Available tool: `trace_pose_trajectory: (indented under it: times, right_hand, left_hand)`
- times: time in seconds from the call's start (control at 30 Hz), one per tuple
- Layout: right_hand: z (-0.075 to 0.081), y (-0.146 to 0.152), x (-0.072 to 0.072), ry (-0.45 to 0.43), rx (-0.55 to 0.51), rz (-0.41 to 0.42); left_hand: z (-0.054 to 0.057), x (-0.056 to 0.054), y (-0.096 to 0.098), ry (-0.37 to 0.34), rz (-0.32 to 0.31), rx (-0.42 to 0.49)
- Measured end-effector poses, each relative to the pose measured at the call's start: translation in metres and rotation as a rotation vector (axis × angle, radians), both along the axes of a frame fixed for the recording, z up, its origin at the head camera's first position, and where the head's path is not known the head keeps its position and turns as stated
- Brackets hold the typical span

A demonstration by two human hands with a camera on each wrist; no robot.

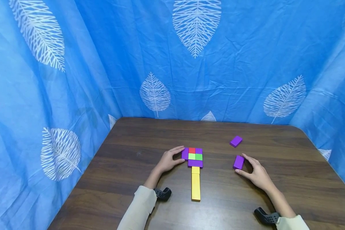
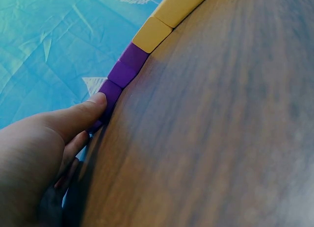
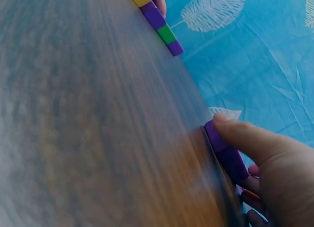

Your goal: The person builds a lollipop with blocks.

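My left hand (image 1: 166, 160) pinches a purple block (image 1: 185, 153) end to end, thumb at the near end and fingers at the far one. That block lies against the left side of a flat pattern of blocks: a red block (image 1: 192, 150), a yellow-green block (image 1: 191, 156), a green block (image 1: 199, 157) and more purple ones. Below it runs a stem of yellow blocks (image 1: 195, 187). Over on the right, my right hand (image 1: 258, 174) holds a separate purple block (image 1: 238, 162) between thumb and fingers; the right wrist view shows this block (image 3: 226, 153) low at the tabletop.
Another loose purple block (image 1: 236, 141) lies farther back on the right of the brown wooden table (image 1: 126, 137). Blue curtains (image 1: 233, 64) with white leaf prints hang behind and beside the table. Each wrist wears a black camera band.
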State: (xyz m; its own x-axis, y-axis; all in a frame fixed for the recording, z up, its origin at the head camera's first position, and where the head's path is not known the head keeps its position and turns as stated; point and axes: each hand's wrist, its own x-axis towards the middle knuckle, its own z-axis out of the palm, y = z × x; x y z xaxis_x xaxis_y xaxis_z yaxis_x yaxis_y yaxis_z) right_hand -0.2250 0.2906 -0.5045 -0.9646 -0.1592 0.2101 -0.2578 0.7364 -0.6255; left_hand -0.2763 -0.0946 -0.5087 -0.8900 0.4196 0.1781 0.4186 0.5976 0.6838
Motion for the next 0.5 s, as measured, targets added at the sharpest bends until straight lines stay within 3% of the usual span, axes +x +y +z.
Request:
trace_pose_trajectory:
  times: [0.13,0.5]
  right_hand:
    - [-0.0024,-0.0002,-0.0001,0.037,0.006,0.012]
    - [-0.0018,-0.0025,0.0045,0.039,0.004,-0.004]
  left_hand:
    - [0.0015,0.0006,0.0,0.015,-0.006,0.0]
    - [0.0014,0.0007,0.0002,0.001,-0.003,0.002]
